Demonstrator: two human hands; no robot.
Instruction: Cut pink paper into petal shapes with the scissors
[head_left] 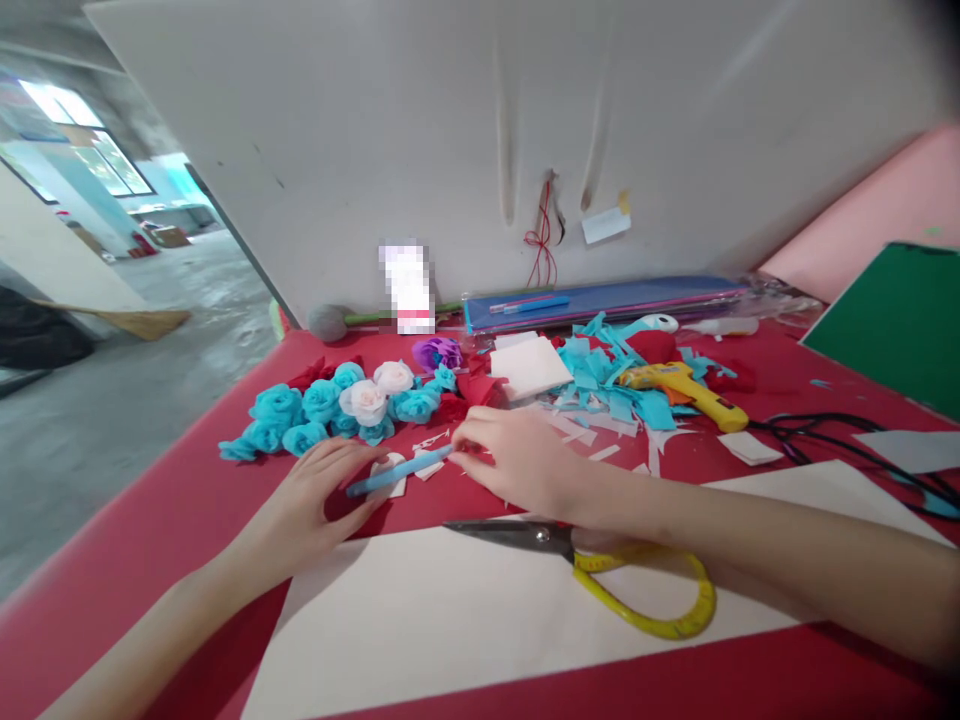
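My left hand lies on the red table with fingers stretched out, its fingertips touching the near end of a thin blue stick. My right hand has its fingers curled and pinches the far end of that same stick. Small white paper petals lie under and beside the stick. A cluster of blue and white paper roses sits just beyond my left hand. Scissors with yellow handles rest on a white sheet under my right forearm.
A yellow glue gun lies among blue paper scraps at the right. A white foam block, a purple paper flower, black cables, a green board and a flat blue packet by the wall are further back. The table's left edge drops to a concrete floor.
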